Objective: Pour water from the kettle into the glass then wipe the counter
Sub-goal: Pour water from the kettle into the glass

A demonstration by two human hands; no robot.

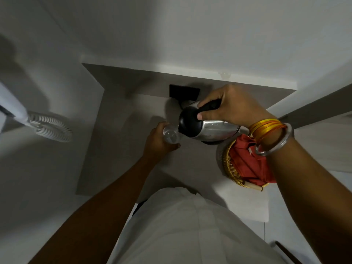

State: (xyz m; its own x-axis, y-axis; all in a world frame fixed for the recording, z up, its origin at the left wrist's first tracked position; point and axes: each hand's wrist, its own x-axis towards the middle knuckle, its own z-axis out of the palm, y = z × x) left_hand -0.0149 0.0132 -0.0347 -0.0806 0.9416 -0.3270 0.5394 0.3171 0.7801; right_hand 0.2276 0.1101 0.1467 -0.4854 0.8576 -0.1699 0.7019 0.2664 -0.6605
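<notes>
**Tilting the kettle over the glass**

Gripping the black handle, the right hand (231, 107) holds the kettle (207, 128) tipped over toward the left, fingers curled around the grip and the thumb pressed against the black lid. The steel body lies nearly on its side in the air above the counter (118, 153), with the lid end leaning toward the glass (170, 133).

The left hand (158, 144) is wrapped around that glass, fingers closed about its wall, and the glass stands just left of the kettle's lid end, its rim touching or almost touching the kettle (whether water is running cannot be told from the head view).

On the right wrist sit orange bangles (265, 128) and a clear bangle (276, 145). Under that wrist, near the person's side of the kettle, a wicker basket (231, 172) holds a red cloth (245, 162).

Beyond the right hand, against the wall, a black block (183, 90) sits on the counter. Well to the left of the left hand hangs a white coiled cord (50, 128). Nearest the camera, between both forearms, is the person's white garment (181, 225).
</notes>
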